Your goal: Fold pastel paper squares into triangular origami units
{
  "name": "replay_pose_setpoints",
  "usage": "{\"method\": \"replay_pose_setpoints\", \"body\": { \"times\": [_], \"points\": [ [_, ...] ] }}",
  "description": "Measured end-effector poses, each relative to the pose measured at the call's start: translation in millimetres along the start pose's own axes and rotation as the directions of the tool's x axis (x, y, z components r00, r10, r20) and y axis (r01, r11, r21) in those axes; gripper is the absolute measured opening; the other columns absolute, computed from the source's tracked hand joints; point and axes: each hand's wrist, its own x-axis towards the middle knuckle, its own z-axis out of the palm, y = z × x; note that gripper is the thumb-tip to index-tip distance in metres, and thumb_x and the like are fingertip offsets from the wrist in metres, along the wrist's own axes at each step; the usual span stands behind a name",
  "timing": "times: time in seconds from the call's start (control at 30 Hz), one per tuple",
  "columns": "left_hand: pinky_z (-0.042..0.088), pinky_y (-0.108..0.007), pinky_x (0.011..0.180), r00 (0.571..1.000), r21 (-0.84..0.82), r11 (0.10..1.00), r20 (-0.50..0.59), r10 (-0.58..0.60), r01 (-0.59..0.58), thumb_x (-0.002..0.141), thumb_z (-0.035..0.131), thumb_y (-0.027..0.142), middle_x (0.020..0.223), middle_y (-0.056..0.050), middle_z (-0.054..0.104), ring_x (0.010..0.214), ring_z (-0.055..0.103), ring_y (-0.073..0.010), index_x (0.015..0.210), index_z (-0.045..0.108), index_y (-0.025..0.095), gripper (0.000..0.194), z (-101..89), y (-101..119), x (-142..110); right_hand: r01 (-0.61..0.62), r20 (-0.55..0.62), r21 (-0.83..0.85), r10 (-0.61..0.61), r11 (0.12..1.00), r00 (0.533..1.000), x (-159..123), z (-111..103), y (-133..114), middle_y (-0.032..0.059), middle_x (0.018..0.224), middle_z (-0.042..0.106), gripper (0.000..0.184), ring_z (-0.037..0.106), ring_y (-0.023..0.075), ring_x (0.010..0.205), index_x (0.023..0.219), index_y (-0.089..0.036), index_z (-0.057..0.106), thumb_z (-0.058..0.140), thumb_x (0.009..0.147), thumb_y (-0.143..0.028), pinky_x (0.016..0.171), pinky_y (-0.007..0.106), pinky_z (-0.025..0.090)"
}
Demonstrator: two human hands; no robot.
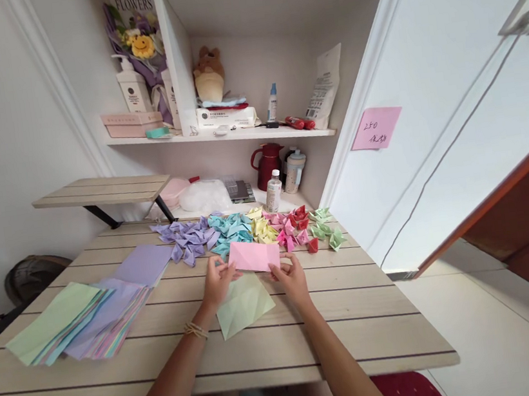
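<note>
A pink sheet of paper (254, 255), folded into a long rectangle, is held up between my two hands above the table. My left hand (217, 279) pinches its left end, and my right hand (292, 277) grips the right end. Beneath it lies a pale green sheet (244, 306) with crease lines, flat on the wood. Behind the pink paper sit folded paper pieces grouped by colour: purple (189, 237), blue (232, 229), yellow (263, 229), pink (289, 234), red (300, 216) and green (335, 238).
Fanned stacks of coloured paper (61, 319) and a purple sheet (144, 264) lie on the table's left. A small raised shelf (102, 188) stands at the back left. Behind the folded pieces are a bottle (273, 191), a red jug (268, 165) and a tumbler (295, 171).
</note>
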Motion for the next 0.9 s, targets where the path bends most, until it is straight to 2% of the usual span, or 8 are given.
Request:
{"method": "replay_pose_setpoints", "body": {
  "times": [0.1,0.23,0.4,0.5,0.57,0.67,0.77,0.9],
  "points": [
    [0.054,-0.033,0.063,0.999,-0.062,0.997,-0.04,0.032,-0.035,0.069,0.064,0.04,0.073,-0.001,0.065,0.065,0.067,-0.019,0.088,0.04,0.022,0.036,0.9,-2.6,-2.4,0.028,0.037,-0.055,-0.026,0.998,0.999,-4.1,5.3,2.9,0.0004,0.059,0.065,0.062,0.063,0.0177,0.055,0.124,-0.016,0.041,0.058,0.074,-0.048,0.056,0.031,0.053],
    [0.052,-0.036,0.078,0.989,-0.03,0.999,0.145,0.03,-0.026,0.071,0.063,0.036,0.096,-0.009,0.066,0.093,0.064,-0.0234,0.096,0.054,0.018,0.033,2.4,0.6,-11.2,0.116,0.144,-0.198,-0.088,0.973,0.986,-10.3,11.5,3.3,0.0053,0.074,0.069,0.044,0.066,0.02,0.069,0.114,-0.017,0.057,0.048,0.081,-0.044,0.065,0.033,0.053],
    [0.049,-0.036,0.084,0.974,-0.008,1.0,0.224,-0.02,0.022,0.064,0.071,0.028,0.099,-0.011,0.067,0.093,0.062,-0.0226,0.097,0.062,0.015,0.037,3.9,1.2,-16.1,0.256,0.37,-0.254,-0.151,0.933,0.917,-13.6,14.3,-1.6,0.0049,0.107,0.064,0.05,0.062,0.0188,0.078,0.117,-0.024,0.056,0.066,0.069,-0.033,0.071,0.033,0.051],
    [0.05,-0.035,0.081,0.977,-0.04,0.998,0.21,-0.03,0.039,0.056,0.076,0.024,0.089,-0.009,0.069,0.086,0.063,-0.021,0.088,0.063,0.013,0.036,0.5,-1.4,-13.2,0.257,0.326,-0.263,-0.165,0.93,0.931,-12.3,13.0,-2.9,0.0055,0.103,0.065,0.04,0.061,0.0185,0.08,0.109,-0.023,0.061,0.063,0.07,-0.033,0.068,0.03,0.05],
    [0.05,-0.034,0.079,0.984,-0.009,1.0,0.179,-0.02,0.022,0.054,0.077,0.024,0.083,-0.007,0.069,0.082,0.064,-0.0204,0.081,0.063,0.014,0.033,-1.5,-3.4,-11.8,0.233,0.256,-0.253,-0.167,0.939,0.952,-11.1,12.0,-2.3,0.0069,0.095,0.066,0.025,0.06,0.02,0.083,0.091,-0.019,0.067,0.06,0.073,-0.035,0.069,0.03,0.049],
    [0.05,-0.031,0.075,0.99,0.075,0.997,0.14,0.013,-0.024,0.056,0.076,0.027,0.074,-0.005,0.068,0.077,0.064,-0.0195,0.071,0.062,0.014,0.024,-1.1,-6.0,-12.0,0.15,0.179,-0.215,-0.112,0.965,0.978,-10.4,12.2,0.5,0.0061,0.079,0.066,0.024,0.06,0.0199,0.075,0.069,-0.017,0.064,0.061,0.073,-0.041,0.067,0.03,0.048],
    [0.049,-0.029,0.071,0.994,0.026,0.999,0.105,0.028,-0.031,0.06,0.073,0.029,0.073,-0.003,0.067,0.074,0.065,-0.0178,0.08,0.057,0.016,0.029,2.8,-7.8,-12.8,0.046,0.143,-0.081,-0.034,0.996,0.989,-11.2,14.8,5.1,0.0034,0.074,0.064,0.031,0.059,0.0177,0.067,0.085,-0.018,0.06,0.065,0.068,-0.043,0.061,0.028,0.048],
    [0.05,-0.028,0.068,0.999,-0.112,0.994,0.044,-0.007,0.011,0.06,0.074,0.028,0.078,-0.003,0.068,0.072,0.066,-0.0169,0.11,0.044,0.019,0.059,6.3,-7.3,-12.1,-0.045,0.206,0.059,0.032,0.997,0.978,-12.3,18.3,10.6,0.0017,0.074,0.065,0.056,0.059,0.0165,0.065,0.113,-0.021,0.05,0.07,0.063,-0.039,0.06,0.027,0.047]
  ]
}}
